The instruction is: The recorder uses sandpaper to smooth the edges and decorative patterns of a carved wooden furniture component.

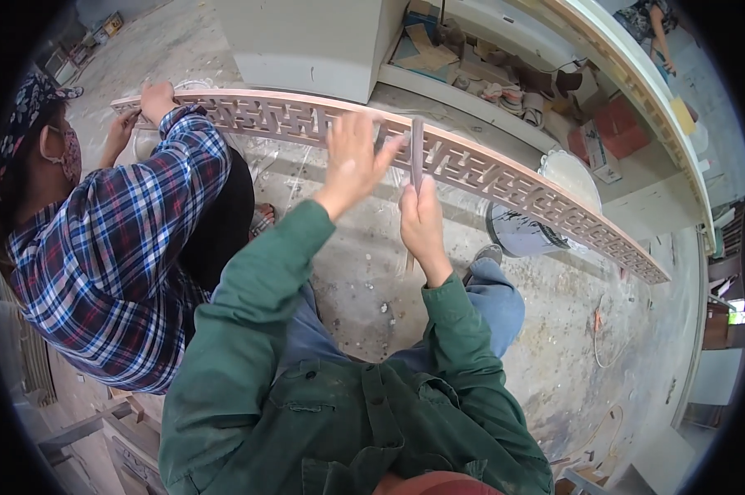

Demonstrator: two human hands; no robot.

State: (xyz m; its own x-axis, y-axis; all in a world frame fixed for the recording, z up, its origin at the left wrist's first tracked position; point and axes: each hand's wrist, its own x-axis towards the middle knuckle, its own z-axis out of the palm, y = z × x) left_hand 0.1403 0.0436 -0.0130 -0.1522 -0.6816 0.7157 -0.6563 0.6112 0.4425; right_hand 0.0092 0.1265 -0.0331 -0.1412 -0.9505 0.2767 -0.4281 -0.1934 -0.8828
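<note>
A long, pale reddish-brown wooden panel with a cut-out lattice pattern (488, 177) stretches across in front of me, bending in the view from upper left to lower right. My right hand (423, 221) grips the lower end of a narrow grey-brown strip (416, 148), held upright against or just in front of the panel; I cannot tell whether they touch. Close to the strip's left side, my left hand (354, 163) is raised before the panel. Its thumb stands apart from the slightly blurred fingers, and nothing shows in it.
At left, a person in a plaid shirt (133, 272) has a hand (158, 103) on the panel's far end. A paint-smeared bucket (521, 235) stands under its right part. Beyond are a cluttered shelf (422, 81) and a red box (620, 128). An orange-ended cord (598, 326) lies right.
</note>
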